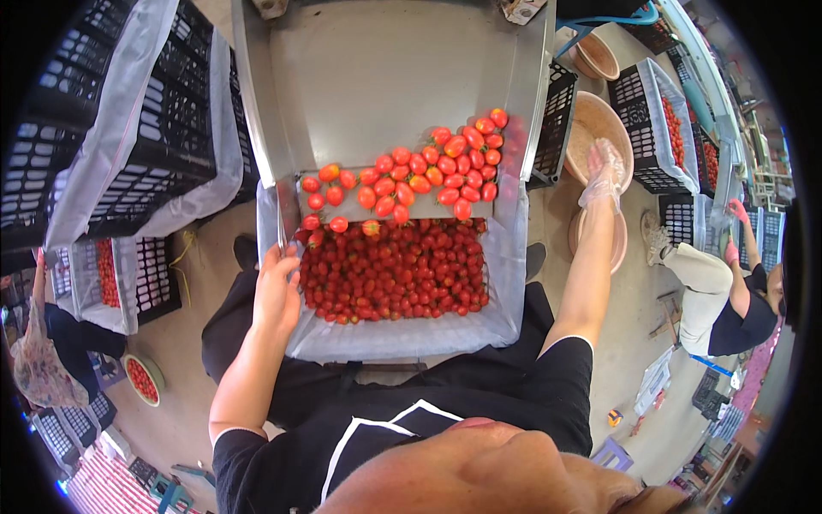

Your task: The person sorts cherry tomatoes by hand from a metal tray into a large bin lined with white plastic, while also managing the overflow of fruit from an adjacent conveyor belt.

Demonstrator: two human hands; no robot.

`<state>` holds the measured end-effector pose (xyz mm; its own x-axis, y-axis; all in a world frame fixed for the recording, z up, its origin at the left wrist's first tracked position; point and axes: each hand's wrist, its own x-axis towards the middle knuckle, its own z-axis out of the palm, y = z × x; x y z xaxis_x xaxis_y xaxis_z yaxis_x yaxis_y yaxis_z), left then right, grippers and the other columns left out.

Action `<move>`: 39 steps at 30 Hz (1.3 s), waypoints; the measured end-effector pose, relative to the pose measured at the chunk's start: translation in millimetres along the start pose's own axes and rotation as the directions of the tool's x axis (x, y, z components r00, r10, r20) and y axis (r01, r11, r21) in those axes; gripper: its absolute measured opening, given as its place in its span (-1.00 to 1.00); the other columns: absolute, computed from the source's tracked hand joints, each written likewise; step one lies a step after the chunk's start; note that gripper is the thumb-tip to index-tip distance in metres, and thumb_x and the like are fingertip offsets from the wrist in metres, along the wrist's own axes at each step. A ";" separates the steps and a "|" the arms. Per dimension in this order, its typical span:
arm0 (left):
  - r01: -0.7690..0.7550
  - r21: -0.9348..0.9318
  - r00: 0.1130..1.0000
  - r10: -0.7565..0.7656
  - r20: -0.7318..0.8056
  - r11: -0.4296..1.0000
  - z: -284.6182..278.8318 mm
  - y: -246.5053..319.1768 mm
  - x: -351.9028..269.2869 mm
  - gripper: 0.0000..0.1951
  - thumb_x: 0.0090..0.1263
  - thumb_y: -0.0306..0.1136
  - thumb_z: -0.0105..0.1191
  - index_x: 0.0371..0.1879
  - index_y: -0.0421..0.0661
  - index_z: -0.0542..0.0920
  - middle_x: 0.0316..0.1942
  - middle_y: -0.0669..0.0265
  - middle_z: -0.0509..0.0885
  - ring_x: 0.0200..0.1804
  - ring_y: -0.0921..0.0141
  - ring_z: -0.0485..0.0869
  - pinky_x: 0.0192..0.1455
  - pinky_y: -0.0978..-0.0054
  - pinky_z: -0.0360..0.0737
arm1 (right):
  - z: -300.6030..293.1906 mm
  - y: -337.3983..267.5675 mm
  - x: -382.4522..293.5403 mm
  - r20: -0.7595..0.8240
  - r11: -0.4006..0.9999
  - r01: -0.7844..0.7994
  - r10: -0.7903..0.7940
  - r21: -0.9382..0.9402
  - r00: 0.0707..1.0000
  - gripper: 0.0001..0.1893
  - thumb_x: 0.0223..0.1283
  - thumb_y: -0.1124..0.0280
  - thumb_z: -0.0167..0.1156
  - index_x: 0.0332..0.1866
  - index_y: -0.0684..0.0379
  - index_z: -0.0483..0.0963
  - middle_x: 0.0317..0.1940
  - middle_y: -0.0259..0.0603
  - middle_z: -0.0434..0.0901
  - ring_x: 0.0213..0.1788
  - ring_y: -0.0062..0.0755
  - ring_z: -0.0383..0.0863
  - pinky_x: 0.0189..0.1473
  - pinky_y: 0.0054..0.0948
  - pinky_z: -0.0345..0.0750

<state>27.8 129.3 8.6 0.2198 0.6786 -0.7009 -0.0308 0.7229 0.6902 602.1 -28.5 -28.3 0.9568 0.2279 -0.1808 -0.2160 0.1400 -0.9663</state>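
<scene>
A metal chute (398, 83) slopes toward me, with a loose band of small red tomatoes (417, 173) on its lower part. Below its lip, a crate with a pale cloth liner (392, 340) holds a deep layer of red tomatoes (398, 273). My left hand (277, 289) is bare, its fingers curled around the lower end of the chute's left side edge. Off to the right, my right hand (605, 170) wears a clear plastic glove. It reaches over a tan basin (623, 128), fingers extended, and no tomato shows in it.
Black lined crates (173, 109) are stacked at left. Another basin (618, 241) sits under my right forearm. Crates with tomatoes (671, 132) stand at far right, near a seated person (738, 315) in pink gloves. A tomato-filled bowl (142, 380) is on the floor at left, beside another person (70, 347).
</scene>
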 end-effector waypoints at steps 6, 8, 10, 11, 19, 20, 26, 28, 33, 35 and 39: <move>-0.026 -0.009 0.999 0.026 0.020 1.000 -10.9 -7.4 7.7 -0.40 0.20 -0.45 0.05 0.31 -0.09 0.31 0.28 0.29 0.35 0.38 0.40 0.19 0.42 0.25 -0.07 | 101.5 -74.2 -193.8 0.473 0.704 0.665 -0.511 -0.249 0.718 -0.87 0.31 0.57 0.10 -0.09 0.28 0.51 -0.14 -0.06 0.65 -0.07 -0.30 0.67 0.03 -0.41 0.62; -0.018 0.006 1.000 0.018 0.012 1.000 1.2 3.7 -3.6 -0.39 0.23 -0.43 0.03 0.35 -0.09 0.28 0.30 0.32 0.34 0.38 0.43 0.19 0.40 0.25 -0.06 | 112.6 -62.2 -231.7 0.766 0.430 0.864 -0.451 -0.262 0.457 -0.80 0.28 0.52 0.16 -0.01 0.21 0.51 -0.13 -0.08 0.66 -0.13 -0.33 0.69 -0.03 -0.38 0.62; -0.023 0.003 1.000 0.023 -0.010 1.000 2.7 6.3 -6.9 -0.40 0.26 -0.40 0.02 0.35 -0.07 0.29 0.27 0.39 0.38 0.33 0.48 0.23 0.34 0.28 -0.01 | 127.6 -39.3 -260.7 0.903 0.242 0.964 -0.382 -0.107 0.196 -0.66 0.22 0.47 0.21 0.10 0.25 0.48 0.02 0.03 0.58 0.06 -0.10 0.61 0.15 -0.26 0.53; -0.024 -0.001 1.000 0.024 -0.011 1.000 3.2 6.1 -6.3 -0.40 0.26 -0.40 0.02 0.35 -0.07 0.29 0.27 0.39 0.38 0.33 0.48 0.23 0.34 0.28 -0.01 | 128.9 -19.7 -266.6 0.937 0.154 0.976 -0.291 -0.153 0.193 -0.49 0.24 0.25 0.22 0.25 0.24 0.39 0.21 0.11 0.43 0.31 0.02 0.38 0.36 -0.11 0.29; -0.045 -0.012 0.999 0.045 -0.001 0.999 5.1 3.1 -5.2 -0.49 0.25 -0.43 0.03 0.25 -0.01 0.38 0.13 0.43 0.45 0.17 0.53 0.30 0.22 0.34 0.09 | 159.9 55.1 -329.4 0.877 -0.215 0.853 -0.051 -0.476 0.477 -0.12 0.21 -0.25 0.03 0.51 0.07 0.03 0.49 0.17 -0.02 0.52 0.32 -0.18 0.45 0.24 -0.18; -0.056 -0.027 0.998 0.057 0.023 0.998 1.3 -2.1 1.7 -0.50 0.25 -0.43 0.03 0.23 -0.01 0.39 0.12 0.42 0.46 0.18 0.52 0.30 0.24 0.33 0.09 | 159.6 59.8 -334.3 0.899 -0.123 0.890 -0.063 -0.438 0.434 -0.15 0.21 -0.22 0.07 0.52 0.01 0.04 0.49 0.12 -0.01 0.52 0.31 -0.17 0.45 0.23 -0.16; -0.077 -0.113 0.997 0.079 0.006 0.991 7.9 7.6 -12.0 -0.49 0.14 -0.51 0.09 0.16 -0.10 0.41 -0.08 0.44 0.45 -0.10 0.54 0.33 0.00 0.51 0.20 | 157.7 17.8 -284.5 0.876 0.060 0.915 -0.269 -0.399 0.400 -0.48 0.25 0.18 0.17 0.24 0.24 0.38 0.27 0.19 0.34 0.33 0.20 0.28 0.39 -0.04 0.25; -0.099 -0.137 0.994 0.105 0.035 0.986 17.7 11.7 -18.0 -0.50 0.14 -0.56 0.09 0.14 -0.16 0.39 -0.08 0.40 0.46 -0.02 0.48 0.36 0.16 0.49 0.20 | 139.6 29.6 -247.2 0.806 -0.075 0.835 -0.320 -0.546 0.498 -0.34 0.29 0.16 0.14 0.36 0.36 0.18 0.33 0.32 0.21 0.43 0.23 0.12 0.44 -0.04 0.14; -0.061 -0.083 0.998 0.064 0.029 0.995 6.8 6.6 -11.0 -0.50 0.22 -0.43 0.04 0.21 -0.02 0.39 0.09 0.45 0.47 0.14 0.51 0.31 0.22 0.39 0.09 | 136.0 48.2 -279.8 0.859 -0.080 0.860 -0.155 -0.504 0.489 -0.33 0.30 0.18 0.12 0.45 0.21 0.13 0.34 0.24 0.25 0.42 0.29 0.13 0.42 -0.03 0.17; -0.074 -0.080 0.996 0.070 -0.058 0.994 14.1 6.8 -13.5 -0.53 0.21 -0.43 0.05 0.18 0.00 0.42 0.05 0.46 0.49 0.09 0.52 0.34 0.15 0.43 0.12 | 130.2 34.0 -296.2 0.900 -0.045 0.905 -0.131 -0.423 0.415 -0.41 0.28 0.23 0.14 0.39 0.14 0.25 0.32 0.18 0.30 0.37 0.26 0.22 0.39 -0.03 0.22; -0.104 -0.110 0.994 0.107 0.023 0.988 14.4 8.6 -13.5 -0.34 0.13 -0.58 0.07 0.30 -0.25 0.25 0.12 0.24 0.40 0.22 0.38 0.33 0.34 0.47 0.13 | 124.5 24.6 -329.1 0.945 -0.062 0.971 -0.253 -0.229 0.207 -0.47 0.18 0.32 0.21 0.27 0.21 0.36 0.23 0.12 0.40 0.33 0.16 0.31 0.36 -0.05 0.28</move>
<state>38.5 124.5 26.6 0.2372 0.7488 -0.6189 -0.1607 0.6585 0.7352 257.6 19.9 30.3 0.0687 0.9223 0.3803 0.9874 -0.0083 -0.1581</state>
